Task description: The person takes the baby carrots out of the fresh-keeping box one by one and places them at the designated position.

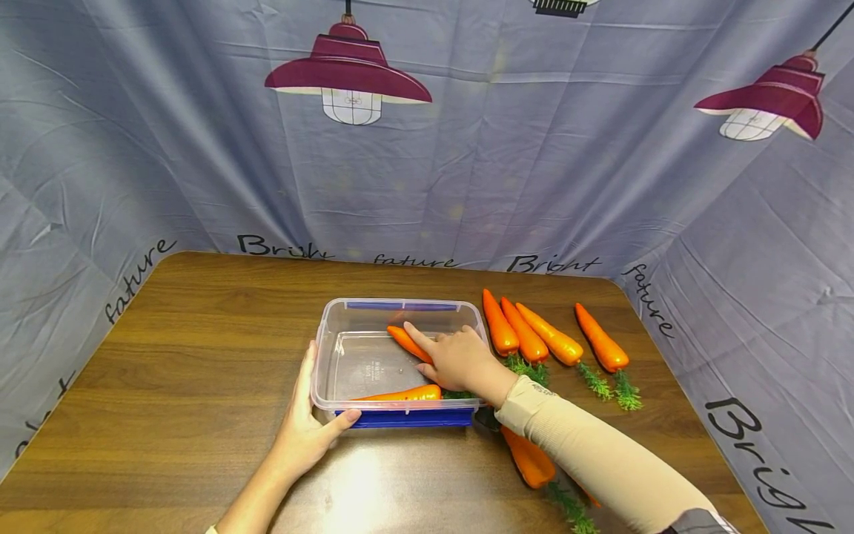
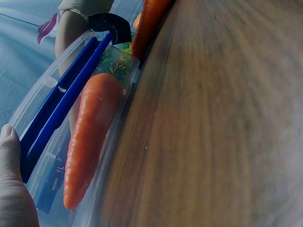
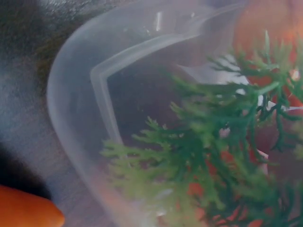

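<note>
A clear plastic container (image 1: 400,406) with blue clasps stands on the table. At its front left corner my left hand (image 1: 303,430) holds it, fingers along the left side and thumb (image 2: 9,156) by the front clasp. My right hand (image 1: 460,361) reaches inside from the right and grips an orange carrot (image 1: 404,340), index finger stretched along it; the palm hides its thick end. Green carrot leaves (image 3: 208,146) fill much of the right wrist view. Another carrot (image 2: 94,137) lies inside along the front wall, its tip to the left.
Right of the container lie three carrots close together, the nearest one (image 1: 499,324) beside its wall, and a separate carrot (image 1: 602,339) farther right. In front, a carrot (image 1: 531,461) lies partly under the right forearm. A patterned curtain (image 1: 440,178) hangs around the wooden table (image 1: 200,356).
</note>
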A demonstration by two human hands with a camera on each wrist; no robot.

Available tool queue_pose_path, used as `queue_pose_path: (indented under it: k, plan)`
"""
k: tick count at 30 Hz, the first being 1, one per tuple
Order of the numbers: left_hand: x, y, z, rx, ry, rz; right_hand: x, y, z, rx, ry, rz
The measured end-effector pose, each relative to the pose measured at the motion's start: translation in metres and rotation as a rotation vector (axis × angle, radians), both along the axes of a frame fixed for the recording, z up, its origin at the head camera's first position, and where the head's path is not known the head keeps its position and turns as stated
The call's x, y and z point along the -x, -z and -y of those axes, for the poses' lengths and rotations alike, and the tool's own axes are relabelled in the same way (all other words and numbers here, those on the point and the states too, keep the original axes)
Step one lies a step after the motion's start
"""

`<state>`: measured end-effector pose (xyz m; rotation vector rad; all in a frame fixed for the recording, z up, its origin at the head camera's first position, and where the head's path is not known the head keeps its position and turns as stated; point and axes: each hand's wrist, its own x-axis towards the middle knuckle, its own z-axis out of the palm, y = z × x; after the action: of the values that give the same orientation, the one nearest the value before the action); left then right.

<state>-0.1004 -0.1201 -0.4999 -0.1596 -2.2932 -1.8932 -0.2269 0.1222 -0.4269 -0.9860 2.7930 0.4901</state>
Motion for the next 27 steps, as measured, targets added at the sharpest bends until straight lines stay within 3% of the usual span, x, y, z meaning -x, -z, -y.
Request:
queue_pose_path:
  k: [12,19,27]
  plan:
    - [-0.001,-0.001,0.000,-0.009,0.007,0.008,0.002,-0.005,0.000,0.221,-0.048,-0.047]
    - [-0.001,0.000,0.000,-0.026,0.002,-0.007,-0.003,-0.023,-0.003,0.338,-0.066,-0.113]
    - [0.001,0.001,-0.001,-0.027,-0.003,-0.015,-0.013,-0.046,-0.016,0.438,-0.018,-0.171]
